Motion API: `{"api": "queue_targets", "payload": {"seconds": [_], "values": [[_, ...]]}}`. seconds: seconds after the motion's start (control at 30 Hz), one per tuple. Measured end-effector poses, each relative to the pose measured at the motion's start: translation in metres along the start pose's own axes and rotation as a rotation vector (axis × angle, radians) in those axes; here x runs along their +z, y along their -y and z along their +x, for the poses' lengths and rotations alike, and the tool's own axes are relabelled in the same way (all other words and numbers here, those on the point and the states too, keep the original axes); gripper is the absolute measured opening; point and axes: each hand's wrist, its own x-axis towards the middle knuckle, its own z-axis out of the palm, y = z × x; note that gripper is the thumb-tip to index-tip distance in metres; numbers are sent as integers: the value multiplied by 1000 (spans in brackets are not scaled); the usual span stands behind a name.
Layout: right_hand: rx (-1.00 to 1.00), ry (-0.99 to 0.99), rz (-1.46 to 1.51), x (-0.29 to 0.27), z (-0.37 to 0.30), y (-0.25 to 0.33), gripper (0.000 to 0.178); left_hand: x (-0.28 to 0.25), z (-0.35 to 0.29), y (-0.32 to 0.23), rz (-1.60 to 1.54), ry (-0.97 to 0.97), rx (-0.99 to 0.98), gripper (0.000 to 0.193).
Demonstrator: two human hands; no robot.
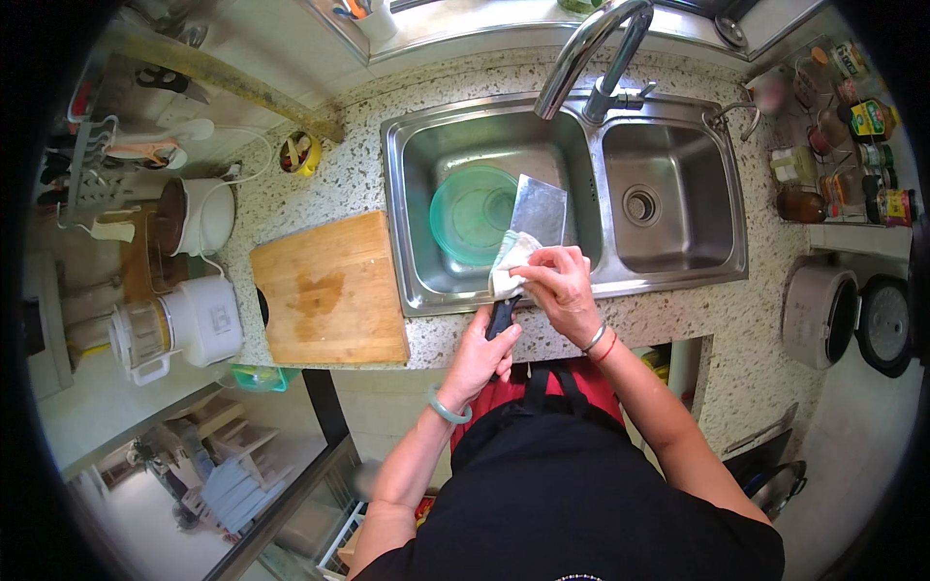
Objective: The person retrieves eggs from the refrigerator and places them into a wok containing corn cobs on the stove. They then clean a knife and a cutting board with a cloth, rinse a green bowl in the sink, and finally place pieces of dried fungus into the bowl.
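Note:
My left hand (481,353) grips the dark handle of a cleaver (539,208), whose broad steel blade points out over the left sink basin (417,165). Pressed against the blade near the handle is a pale cloth (508,261), held in my right hand (560,286). A green round bowl (473,213) lies in the left basin under the blade. The tap (591,48) arches above the divider between the two basins.
A wooden cutting board (329,290) with a wet stain lies left of the sink. Further left stand a white pot (199,215) and a white appliance (184,324). The right basin (664,198) holds nothing. Bottles and jars (843,145) fill a rack at right.

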Motion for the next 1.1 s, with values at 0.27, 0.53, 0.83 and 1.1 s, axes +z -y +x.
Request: {"api": "queue_targets", "payload": {"seconds": [0.27, 0.53, 0.83, 1.1], "values": [[298, -261, -2, 15, 3, -96, 14, -11, -8, 5, -55, 38, -60, 20], [477, -427, 198, -32, -4, -79, 20, -23, -10, 8, 1345, -395, 662, 64], [-138, 57, -47, 0, 5, 28, 26, -30, -10, -16, 1804, -400, 1053, 58], [-79, 37, -67, 14, 18, -6, 16, -33, -13, -17, 1759, -415, 1018, 57]]}}
